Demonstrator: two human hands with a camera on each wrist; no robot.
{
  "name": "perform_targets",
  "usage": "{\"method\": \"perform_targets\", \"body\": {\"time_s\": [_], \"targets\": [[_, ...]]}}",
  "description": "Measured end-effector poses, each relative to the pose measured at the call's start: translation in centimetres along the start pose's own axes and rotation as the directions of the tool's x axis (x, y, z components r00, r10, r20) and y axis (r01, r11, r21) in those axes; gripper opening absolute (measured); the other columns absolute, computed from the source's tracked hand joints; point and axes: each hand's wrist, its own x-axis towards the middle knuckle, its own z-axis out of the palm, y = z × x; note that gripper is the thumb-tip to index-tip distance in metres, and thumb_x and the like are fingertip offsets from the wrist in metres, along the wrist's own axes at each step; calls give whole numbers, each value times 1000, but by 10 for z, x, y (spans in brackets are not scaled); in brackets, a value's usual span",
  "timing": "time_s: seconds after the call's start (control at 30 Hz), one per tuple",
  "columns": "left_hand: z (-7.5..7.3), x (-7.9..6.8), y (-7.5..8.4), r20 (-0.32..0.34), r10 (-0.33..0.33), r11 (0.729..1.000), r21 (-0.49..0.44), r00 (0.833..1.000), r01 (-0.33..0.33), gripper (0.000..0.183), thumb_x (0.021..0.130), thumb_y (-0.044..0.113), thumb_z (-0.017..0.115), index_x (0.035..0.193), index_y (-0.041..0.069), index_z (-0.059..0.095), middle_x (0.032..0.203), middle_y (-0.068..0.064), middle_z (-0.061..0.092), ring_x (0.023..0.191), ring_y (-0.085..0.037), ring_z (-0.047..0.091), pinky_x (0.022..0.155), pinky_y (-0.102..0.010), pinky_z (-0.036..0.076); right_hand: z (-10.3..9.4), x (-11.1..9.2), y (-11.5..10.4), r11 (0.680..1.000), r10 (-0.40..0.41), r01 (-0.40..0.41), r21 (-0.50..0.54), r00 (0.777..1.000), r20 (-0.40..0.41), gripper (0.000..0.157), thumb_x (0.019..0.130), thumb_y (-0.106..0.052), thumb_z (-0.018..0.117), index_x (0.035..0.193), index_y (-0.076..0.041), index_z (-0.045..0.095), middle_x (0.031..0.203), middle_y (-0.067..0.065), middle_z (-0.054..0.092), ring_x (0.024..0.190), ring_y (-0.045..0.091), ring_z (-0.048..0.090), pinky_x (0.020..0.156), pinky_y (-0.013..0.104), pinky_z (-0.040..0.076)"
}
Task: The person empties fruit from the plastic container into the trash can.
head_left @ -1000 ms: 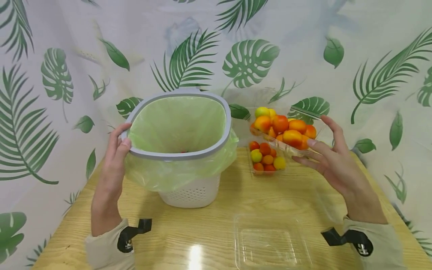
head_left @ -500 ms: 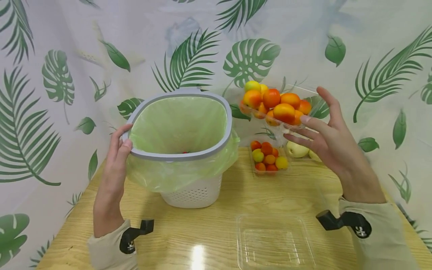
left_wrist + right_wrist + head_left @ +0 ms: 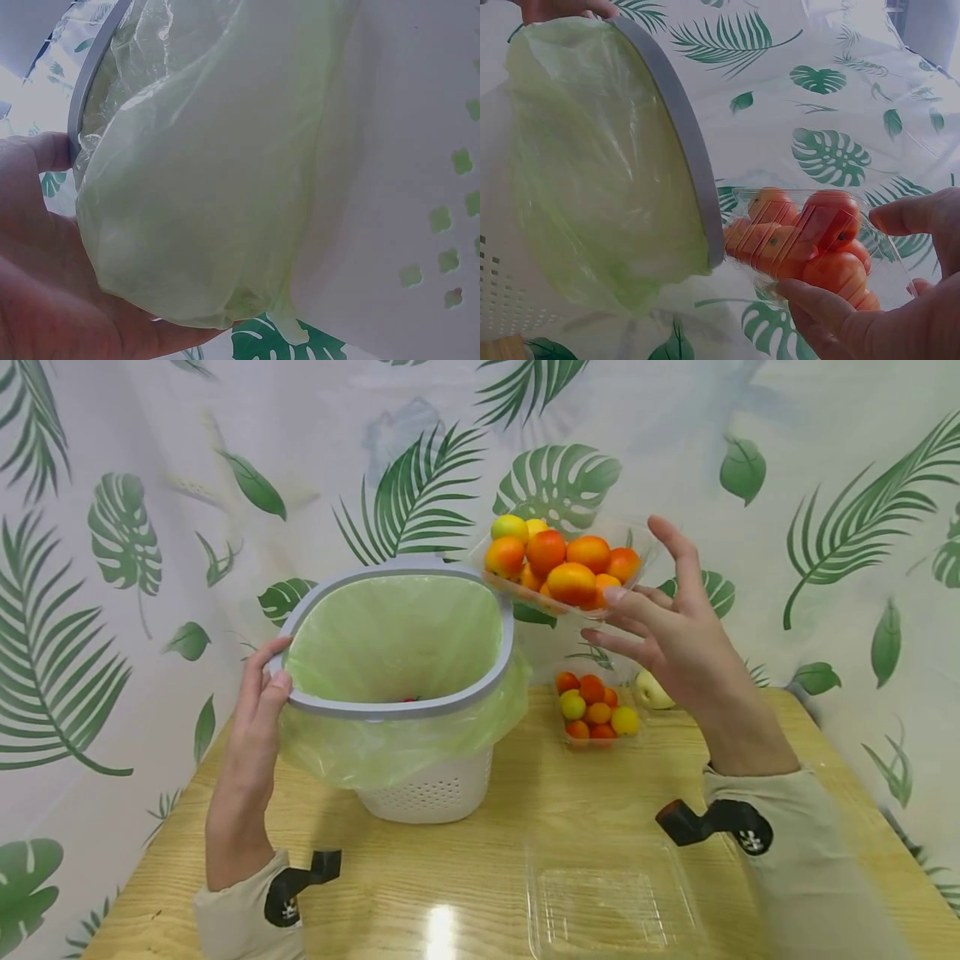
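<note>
A white laundry-style bin with a grey rim [image 3: 375,710] and small holes in its side stands on the table, lined with a light green plastic bag [image 3: 405,618]. My left hand [image 3: 258,714] grips the rim at the bin's left side. In the air, my right hand [image 3: 675,627] holds a transparent plastic box [image 3: 540,599] by its right end, thumb at the near side. Orange, red and yellow fruits [image 3: 572,583] fill it. The box tilts down a little to the right, its left end over the bin's right rim. Something small and red shows inside the bag.
Behind the bin's right side sits a smaller clear box [image 3: 600,743] of red, orange and yellow fruits. A pale green round fruit [image 3: 654,691] shows beyond it. One transparent plastic tray [image 3: 600,910] lies near the front. A leaf-patterned curtain [image 3: 637,410] surrounds the wooden table.
My right hand has lifted the box of fruits and carried it left toward the bin, uncovering pale green fruit behind. My left hand stays at the rim.
</note>
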Motion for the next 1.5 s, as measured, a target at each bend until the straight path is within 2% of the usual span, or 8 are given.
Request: {"method": "perform_targets", "body": {"time_s": [0.23,0.43,0.63,0.83,0.97,1.13,1.37,1.5], "targets": [[-1,0,0,1,-16,1000,6,1000,16,47,109,37,40,155,26,38,161,-3,24,147,-26,17,116,-62,1,20,9,7,998,-49,50,-36,998,31,79,99,-10,66,155,-46,24,146,20,28,132,37,45,89,44,54],[-1,0,2,3,-29,1000,-7,1000,29,47,109,37,41,155,26,39,163,-2,22,148,-24,15,117,-60,1,30,14,12,990,-104,106,-89,994,33,81,97,-10,70,155,-47,27,159,15,18,142,36,32,90,45,54],[-2,-1,2,-7,-26,1000,-9,1000,26,47,108,36,40,155,26,39,163,-2,22,148,-23,14,116,-60,0,40,18,17,985,-129,135,-108,990,62,82,96,-9,71,155,-47,30,156,16,22,136,37,42,91,47,54],[-1,-1,1,-7,-36,999,-22,999,36,47,109,37,40,154,27,40,162,-1,23,148,-22,14,116,-58,0,45,19,20,971,-164,170,-170,985,52,82,95,-12,73,156,-47,30,153,15,28,119,43,58,90,44,55],[-1,-1,1,-4,-31,999,-16,1000,31,47,108,36,40,154,27,40,161,-1,25,147,-22,16,116,-59,1,47,20,24,956,-208,215,-201,976,60,82,95,-13,73,157,-46,31,154,12,28,120,41,57,89,41,56],[0,0,0,-3,-13,1000,-12,1000,13,46,109,34,39,154,25,40,159,-1,27,144,-23,19,115,-59,3,55,21,29,927,-281,296,-231,955,94,82,95,-10,72,158,-41,31,157,5,28,123,40,55,90,38,56],[-1,1,-1,-4,-6,1000,-24,1000,6,47,108,33,40,153,23,40,158,-2,27,143,-23,19,115,-58,3,67,25,39,834,-431,450,-319,893,134,82,94,-3,72,161,-26,30,162,-12,25,131,25,45,102,40,49],[-1,1,0,-6,-18,999,-32,1000,18,47,108,33,40,153,24,40,159,-2,27,144,-25,20,115,-58,3,70,25,42,819,-449,469,-330,882,140,81,94,-3,71,160,-27,31,161,-14,26,131,24,44,104,43,47]]}}
